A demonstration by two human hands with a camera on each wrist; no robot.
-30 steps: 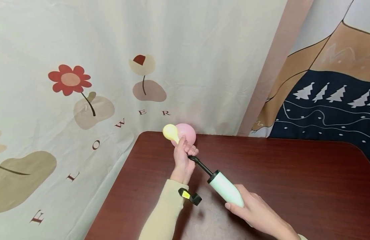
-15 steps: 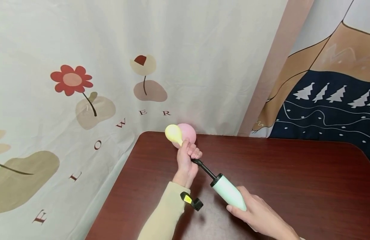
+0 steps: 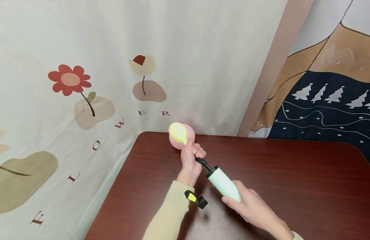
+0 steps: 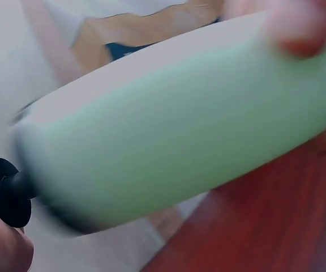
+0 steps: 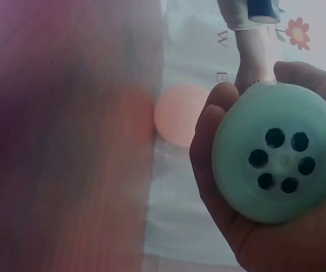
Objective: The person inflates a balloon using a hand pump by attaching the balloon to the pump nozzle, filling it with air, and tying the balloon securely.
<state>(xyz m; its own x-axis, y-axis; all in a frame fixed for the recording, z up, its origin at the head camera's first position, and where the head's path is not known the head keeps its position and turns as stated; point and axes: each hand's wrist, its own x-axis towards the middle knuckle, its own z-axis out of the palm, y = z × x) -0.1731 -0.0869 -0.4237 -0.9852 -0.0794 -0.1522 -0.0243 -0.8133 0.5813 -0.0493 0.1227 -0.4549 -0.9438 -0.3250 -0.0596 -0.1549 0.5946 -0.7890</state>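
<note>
A hand balloon pump (image 3: 224, 185) with a mint-green barrel and a black rod slants between the two hands above the table. My right hand (image 3: 254, 208) grips the barrel's rounded end, which shows a ring of dark holes in the right wrist view. My left hand (image 3: 192, 158) holds the black end of the rod together with the neck of a small, partly inflated yellow balloon (image 3: 177, 131). The nozzle is hidden inside that fist. In the left wrist view the blurred barrel (image 4: 168, 124) fills the middle, with a black disc (image 4: 7, 192) beside my fingers.
A round pink balloon (image 3: 191, 133) rests at the table's far edge, partly behind the yellow one. The dark red wooden table (image 3: 287, 173) backs onto a printed curtain (image 3: 203, 66). A black strap mount (image 3: 197, 199) sits on the left sleeve.
The barrel has slid along the rod toward my left hand, so less rod shows. My left hand has shifted slightly right, and the yellow balloon has grown and now covers more of the pink one.
</note>
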